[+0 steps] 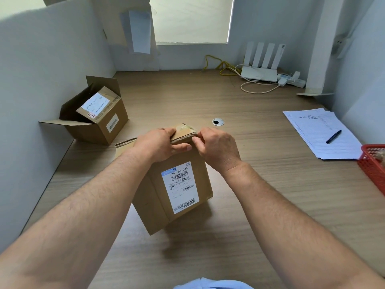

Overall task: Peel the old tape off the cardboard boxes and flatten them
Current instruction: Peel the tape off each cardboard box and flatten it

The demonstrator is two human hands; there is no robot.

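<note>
While the box [173,190] stands tilted on the desk [260,184], the left hand [160,144] clamps its top edge and the right hand [216,147] pinches the tape [184,129] there. It looks light and stiff (the tape thin, probably tearable), so peeling slowly from a corner seems best.

A cardboard box [177,184] stood gripped beneath the left hand [158,144] and right hand [217,148]. Open tabletop [260,184] lay beyond them and to their right, broken only by a cable hole [218,122]. Farther left, an open box [98,119] sat by the wall [31,80]; farther right, papers [320,132] and a red basket [373,165].
</note>
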